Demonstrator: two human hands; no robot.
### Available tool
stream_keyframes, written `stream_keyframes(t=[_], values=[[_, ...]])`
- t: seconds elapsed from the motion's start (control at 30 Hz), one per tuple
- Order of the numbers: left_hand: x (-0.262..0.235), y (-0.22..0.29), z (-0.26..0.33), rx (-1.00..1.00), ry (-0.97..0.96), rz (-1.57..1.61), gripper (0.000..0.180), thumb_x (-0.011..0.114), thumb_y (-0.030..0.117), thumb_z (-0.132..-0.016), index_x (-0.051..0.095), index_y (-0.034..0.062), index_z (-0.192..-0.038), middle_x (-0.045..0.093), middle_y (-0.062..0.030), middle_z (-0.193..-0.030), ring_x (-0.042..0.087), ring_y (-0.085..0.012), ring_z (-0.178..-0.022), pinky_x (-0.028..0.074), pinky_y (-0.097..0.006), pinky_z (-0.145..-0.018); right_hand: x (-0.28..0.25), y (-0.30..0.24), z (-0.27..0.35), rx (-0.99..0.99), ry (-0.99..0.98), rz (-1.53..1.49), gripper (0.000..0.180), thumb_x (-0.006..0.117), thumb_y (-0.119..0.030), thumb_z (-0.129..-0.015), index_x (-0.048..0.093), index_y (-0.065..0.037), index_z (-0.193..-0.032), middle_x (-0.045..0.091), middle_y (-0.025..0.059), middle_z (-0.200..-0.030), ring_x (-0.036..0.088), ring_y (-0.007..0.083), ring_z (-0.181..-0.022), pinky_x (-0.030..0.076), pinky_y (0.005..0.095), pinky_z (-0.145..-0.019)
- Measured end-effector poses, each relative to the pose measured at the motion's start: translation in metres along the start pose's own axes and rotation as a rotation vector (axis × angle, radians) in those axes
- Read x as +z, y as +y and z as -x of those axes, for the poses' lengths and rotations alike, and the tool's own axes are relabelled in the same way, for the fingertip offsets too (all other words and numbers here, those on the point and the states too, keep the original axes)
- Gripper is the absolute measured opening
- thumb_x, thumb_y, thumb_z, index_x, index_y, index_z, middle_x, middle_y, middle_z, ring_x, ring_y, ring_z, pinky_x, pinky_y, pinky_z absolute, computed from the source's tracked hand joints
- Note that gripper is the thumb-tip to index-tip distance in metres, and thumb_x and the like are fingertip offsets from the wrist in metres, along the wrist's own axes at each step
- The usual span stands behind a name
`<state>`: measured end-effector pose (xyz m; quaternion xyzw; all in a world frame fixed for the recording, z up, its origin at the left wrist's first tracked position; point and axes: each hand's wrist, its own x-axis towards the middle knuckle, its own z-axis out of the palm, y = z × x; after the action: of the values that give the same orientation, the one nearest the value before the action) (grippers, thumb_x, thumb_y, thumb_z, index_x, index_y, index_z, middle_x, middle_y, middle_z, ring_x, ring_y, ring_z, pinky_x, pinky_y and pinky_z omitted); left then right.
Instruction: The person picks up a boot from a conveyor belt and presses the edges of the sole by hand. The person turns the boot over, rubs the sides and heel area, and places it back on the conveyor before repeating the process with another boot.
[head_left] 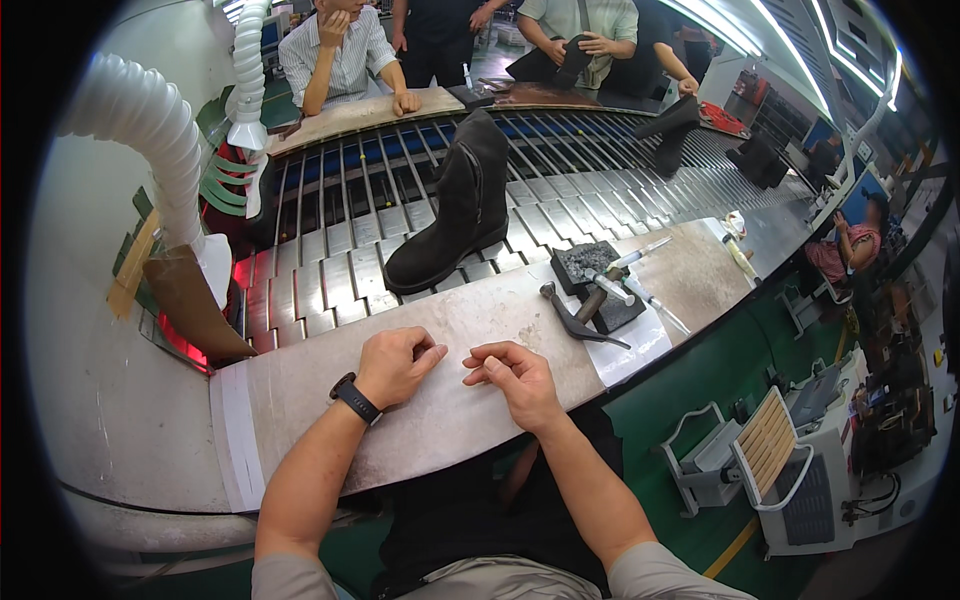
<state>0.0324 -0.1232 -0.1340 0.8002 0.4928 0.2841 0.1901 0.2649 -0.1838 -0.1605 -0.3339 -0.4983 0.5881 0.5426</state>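
Left hand (396, 364) loosely curled and empty on the worn bench (300, 400), right hand (515, 378) likewise curled beside it (fingertips nearly meeting, holding nothing), black boot (450, 210) upright on the slatted conveyor (330, 240) beyond, hammer (575, 318) lying within right reach.

Shoe factory, assembly line. Evidence: slatted metal conveyor (330, 240) carrying black suede boots (452, 205) past seated workers; worn counter (440, 400) alongside with hammer (578, 322) and hand tools; white ribbed extraction hose (150, 130); green painted floor (690, 380); overhead strip lights (790, 60); machine (790, 470) beside the line.
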Motion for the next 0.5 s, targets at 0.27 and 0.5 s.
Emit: stream_keyframes(t=[0.27, 0.5], values=[[-0.0004, 0.0008, 0.0001, -0.004, 0.001, 0.004, 0.027, 0.079, 0.030, -0.093, 0.078, 0.0030, -0.089, 0.074, -0.0153, -0.077, 0.072, -0.0296, -0.069, 0.056, -0.040, -0.067, -0.0003, 0.0003, 0.0000, 0.007, 0.006, 0.003, 0.029, 0.060, -0.013, -0.110, 0.065, 0.008, -0.128, 0.075, 0.0174, -0.117, 0.075, 0.0212, -0.100, 0.058, 0.0342, -0.096], [0.0004, -0.0004, -0.0002, -0.007, -0.004, 0.007, 0.027, 0.079, 0.030, -0.093, 0.078, 0.0027, -0.089, 0.075, -0.0162, -0.078, 0.073, -0.0304, -0.070, 0.057, -0.041, -0.067, 0.0002, -0.0006, 0.0004, 0.000, 0.003, -0.006, 0.029, 0.060, -0.014, -0.110, 0.066, 0.008, -0.128, 0.075, 0.0170, -0.117, 0.075, 0.0209, -0.100, 0.058, 0.0337, -0.095]])
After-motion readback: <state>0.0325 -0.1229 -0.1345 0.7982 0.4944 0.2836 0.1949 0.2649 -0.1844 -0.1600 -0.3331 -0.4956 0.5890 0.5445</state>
